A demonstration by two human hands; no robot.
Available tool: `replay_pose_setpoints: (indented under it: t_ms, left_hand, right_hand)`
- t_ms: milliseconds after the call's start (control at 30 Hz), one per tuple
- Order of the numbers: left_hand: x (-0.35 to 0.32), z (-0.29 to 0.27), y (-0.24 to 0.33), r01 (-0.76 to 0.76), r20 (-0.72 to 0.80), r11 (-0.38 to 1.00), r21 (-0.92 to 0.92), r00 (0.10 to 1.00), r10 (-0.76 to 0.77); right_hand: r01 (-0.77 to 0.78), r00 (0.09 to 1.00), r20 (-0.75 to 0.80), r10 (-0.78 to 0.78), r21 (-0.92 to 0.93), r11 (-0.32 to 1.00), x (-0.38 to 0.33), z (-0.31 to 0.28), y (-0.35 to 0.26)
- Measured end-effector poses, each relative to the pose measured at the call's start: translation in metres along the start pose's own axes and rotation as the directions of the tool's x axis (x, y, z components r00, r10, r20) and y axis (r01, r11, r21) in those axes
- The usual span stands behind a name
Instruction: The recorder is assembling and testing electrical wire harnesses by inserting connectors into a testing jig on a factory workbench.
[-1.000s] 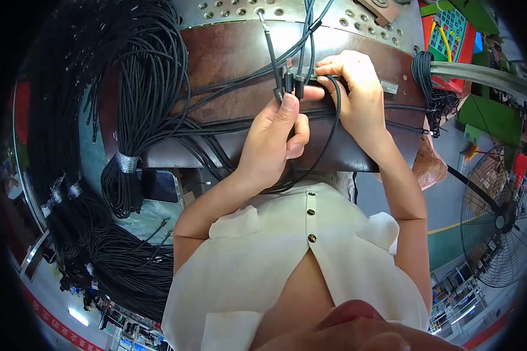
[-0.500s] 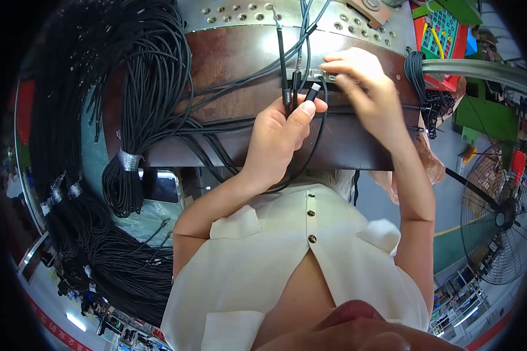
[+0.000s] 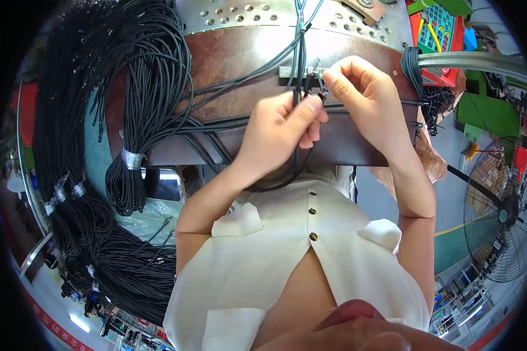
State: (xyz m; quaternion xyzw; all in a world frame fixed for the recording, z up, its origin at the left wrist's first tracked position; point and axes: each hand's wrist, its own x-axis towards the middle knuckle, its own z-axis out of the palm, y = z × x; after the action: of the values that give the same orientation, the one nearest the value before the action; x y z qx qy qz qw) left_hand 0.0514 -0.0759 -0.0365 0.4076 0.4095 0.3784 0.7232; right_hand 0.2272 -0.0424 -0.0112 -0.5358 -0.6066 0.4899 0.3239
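Observation:
My left hand [image 3: 280, 130] is closed round several black cables [image 3: 301, 50] at the middle of the brown work table. Their ends stick out above its thumb, close to a small metal fixture [image 3: 288, 72] mounted on the table top. Just right of them, my right hand [image 3: 370, 100] is closed, thumb and forefinger pinched at what looks like a thin cable end beside the fixture. The pinched tip is small and partly covered by the fingers. A loop of cable hangs below my left hand past the table's front edge.
Thick bundles of black cable [image 3: 136, 117] hang over the table's left side, bound with silvery tape [image 3: 132, 159]. A perforated metal plate [image 3: 255, 16] spans the far side. On the right are a coiled cable [image 3: 412, 67], a metal rail [image 3: 474, 60] and a fan [image 3: 502, 215]. A phone [image 3: 162, 185] lies at left.
My right hand has come left and closed at the cable ends. The connectors that stood above my left hand have dropped lower or turned, and the cables now bunch together there.

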Motion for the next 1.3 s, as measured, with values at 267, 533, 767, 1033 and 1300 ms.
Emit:
replay_pose_setpoints:
  t_ms: [267, 533, 767, 1033, 1300]
  left_hand:
    - [-0.002, -0.003, -0.001, 0.03, 0.061, 0.996, -0.085, 0.998, -0.025]
    - [0.002, 0.001, 0.001, 0.114, 0.084, 0.97, -0.213, 0.992, -0.098]
    - [-0.002, -0.003, -0.001, 0.134, 0.134, 0.972, -0.194, 0.985, -0.109]
    - [-0.004, -0.002, 0.005, 0.251, 0.236, 0.952, -0.176, 0.949, -0.207]
    - [-0.012, -0.003, 0.01, 0.013, 0.005, 0.963, -0.27, 1.0, -0.012]
  right_hand:
    - [-0.02, 0.999, -0.034, 0.022, 0.057, 0.998, -0.004, 0.002, 0.003]
    - [0.075, 0.995, -0.071, -0.065, 0.16, 0.984, -0.008, 0.008, 0.01]
    - [0.013, 0.986, -0.164, 0.006, 0.117, 0.993, -0.008, 0.004, 0.007]
    - [0.519, 0.565, 0.002, -0.825, -0.778, 0.354, 0.006, 0.007, 0.037]
    - [0.55, 0.697, 0.161, -0.699, -0.746, 0.376, 0.004, -0.009, 0.055]
